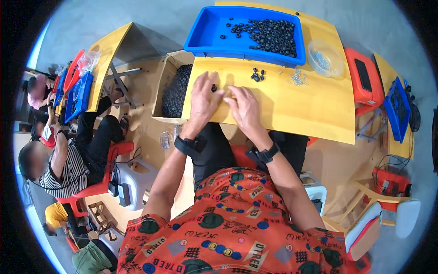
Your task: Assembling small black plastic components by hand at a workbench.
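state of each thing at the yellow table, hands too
tray: open-topped, parts bunched rightward
bowl: open-topped, bits inside
carton: open, dark pieces inside
black cluster: loose on table
silver scatter: loose on table
left hand: at black part, grip unclear
right hand: fingers bent, grip unclear

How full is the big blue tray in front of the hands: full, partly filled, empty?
Partly filled: black parts lie heaped toward the right of the blue tray, while bare floor shows at its left.
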`<state>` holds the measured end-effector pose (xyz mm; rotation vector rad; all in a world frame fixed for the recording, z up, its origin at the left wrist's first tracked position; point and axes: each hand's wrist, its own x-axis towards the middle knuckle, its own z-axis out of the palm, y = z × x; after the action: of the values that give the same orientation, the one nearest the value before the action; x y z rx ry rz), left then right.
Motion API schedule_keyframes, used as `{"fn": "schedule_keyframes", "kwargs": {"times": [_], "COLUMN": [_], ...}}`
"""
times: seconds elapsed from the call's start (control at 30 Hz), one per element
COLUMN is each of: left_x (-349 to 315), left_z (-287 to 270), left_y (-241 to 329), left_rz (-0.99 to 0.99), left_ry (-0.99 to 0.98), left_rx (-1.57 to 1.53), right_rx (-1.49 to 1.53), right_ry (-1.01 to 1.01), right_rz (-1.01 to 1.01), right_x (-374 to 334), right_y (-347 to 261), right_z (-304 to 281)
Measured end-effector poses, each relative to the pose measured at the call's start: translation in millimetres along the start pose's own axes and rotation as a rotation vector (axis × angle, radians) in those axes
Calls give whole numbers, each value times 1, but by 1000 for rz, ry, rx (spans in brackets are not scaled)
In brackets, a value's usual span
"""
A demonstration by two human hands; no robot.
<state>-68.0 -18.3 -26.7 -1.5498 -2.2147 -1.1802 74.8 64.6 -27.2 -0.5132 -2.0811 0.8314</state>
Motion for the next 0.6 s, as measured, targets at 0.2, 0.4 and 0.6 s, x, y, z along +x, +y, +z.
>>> {"fn": "schedule_keyframes", "kwargs": {"times": [0.2, 0.4, 0.6], "left_x": [1, 9, 40], "left_z": [3, -26, -68], "left_y": [6, -42, -73], "left_rz": [151, 120, -32], "left_ry": [-145, -125, -63], "left_rx": [38, 151, 475], "right_rx": [-2, -24, -133], "right_ry": [-24, -18, 29], "right_rz": [33, 123, 116], "right_x": [-10, -23, -27], "right_y": [-1, 16, 23], "right_z": [-38, -79, -108]}}
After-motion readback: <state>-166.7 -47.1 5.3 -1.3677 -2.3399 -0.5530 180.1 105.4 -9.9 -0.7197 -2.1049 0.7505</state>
